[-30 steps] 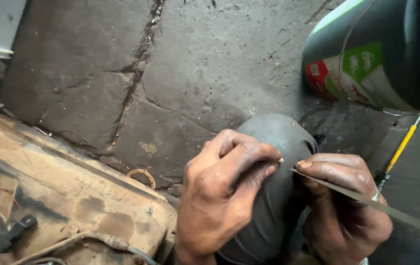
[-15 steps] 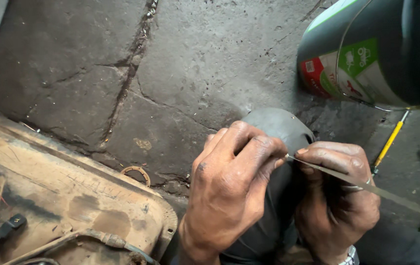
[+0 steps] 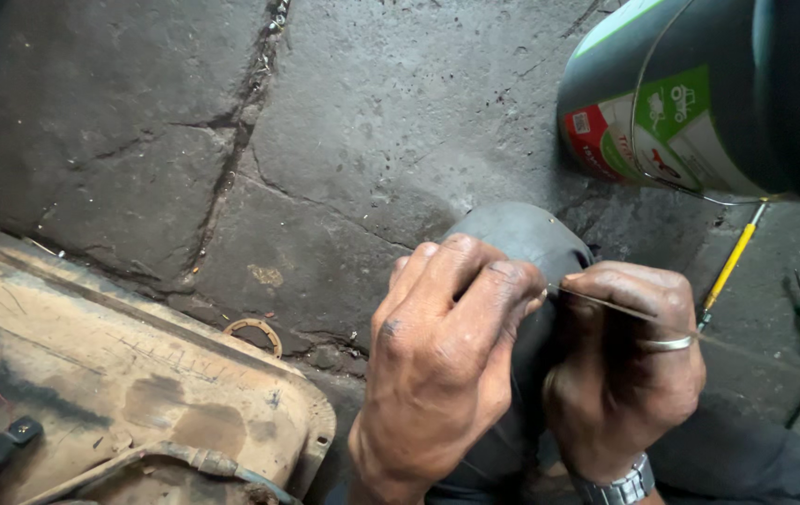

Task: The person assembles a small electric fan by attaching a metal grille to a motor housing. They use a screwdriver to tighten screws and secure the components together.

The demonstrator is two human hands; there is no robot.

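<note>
A thin, stiff metal wire (image 3: 605, 303) runs nearly level, slanting slightly down to the right, dull grey and straight. Its left end sits pinched at the fingertips, and its right end trails off past the ringed finger. Behind it lies a rounded dark grey rubber tube (image 3: 512, 245), dusty and matte, bulging upward over the knee.
</note>
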